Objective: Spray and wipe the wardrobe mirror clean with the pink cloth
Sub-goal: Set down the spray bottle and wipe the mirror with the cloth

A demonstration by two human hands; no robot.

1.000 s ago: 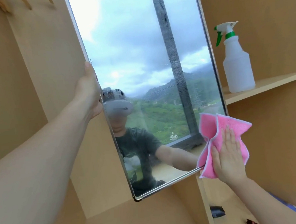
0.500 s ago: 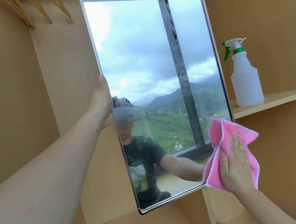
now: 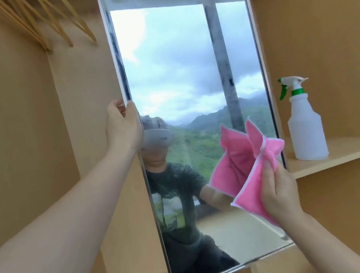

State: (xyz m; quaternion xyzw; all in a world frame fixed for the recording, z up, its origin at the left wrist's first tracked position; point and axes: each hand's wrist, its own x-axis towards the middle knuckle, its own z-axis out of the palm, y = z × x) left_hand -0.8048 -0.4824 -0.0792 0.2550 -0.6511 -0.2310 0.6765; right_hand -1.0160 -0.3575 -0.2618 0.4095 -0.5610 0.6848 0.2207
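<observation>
Mirror: the mirror (image 3: 177, 77) is a tall pane standing at an angle to the wardrobe wall. It reflects a window, cloudy sky, hills and the person.
Left hand: the left hand (image 3: 122, 127) is curled round the mirror's left edge at about mid-height, gripping it.
Right hand: the right hand (image 3: 280, 190) pinches the cloth (image 3: 238, 166) in a bunch, with the thumb on top.
Cloth: it is pink and fans up and to the left in front of the lower right of the glass. I cannot tell whether it touches the glass.
Bottle: the bottle (image 3: 306, 128) stands upright on the shelf (image 3: 348, 149) just right of the mirror, apart from both hands.
Step, as I judge it: wiping, since the cloth is in hand and the bottle is set down. The view does not show whether the glass is wet.
Grip on cloth: a bunch touches only a small patch and tends to streak. Spreading the cloth flat under the palm would cover more.
Bracing: the pane looks free to swing, so the left hand should push back against the wiping pressure. Fingers belong on the frame, not the glass, to avoid prints.
Strokes: overlapping passes run right out to the edges and the bottom corner.
Checking: the bright reflected sky should show smears best. A dim grey band along the upper left edge could be residue or only reflection, so it is worth a pass.
Elsewhere: hangers (image 3: 41, 24) show at the top left.
</observation>
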